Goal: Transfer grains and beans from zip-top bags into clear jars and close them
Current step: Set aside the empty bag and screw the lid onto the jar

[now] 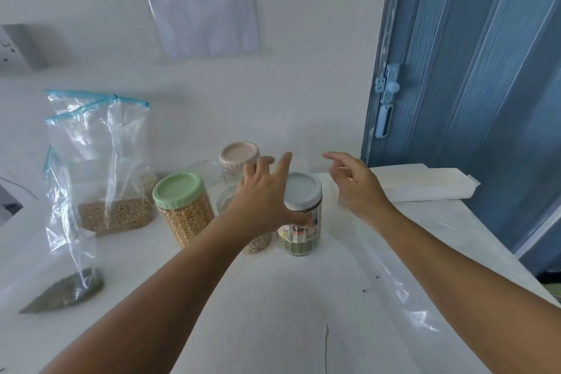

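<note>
Several clear jars stand at the back of the white table (288, 307). A green-lidded jar (183, 206) holds yellow grain. A white-lidded jar (302, 215) holds green beans. Between them a jar of pale beans (256, 244) is mostly hidden behind my left hand (264, 194), which hovers over it with fingers spread and its thumb against the white-lidded jar. A pink-lidded jar (239, 158) stands behind. My right hand (355, 185) floats to the right of the white-lidded jar, fingers loosely bent, holding nothing. Zip-top bags stand at the left: one with tan grain (112, 215), one with green beans (66, 291).
A blue folding door (470, 85) closes off the right side. A folded white cloth (425, 184) lies at the table's back right. A plastic-sleeved paper (203, 0) hangs on the wall. A clear empty container (206, 170) sits behind the green-lidded jar.
</note>
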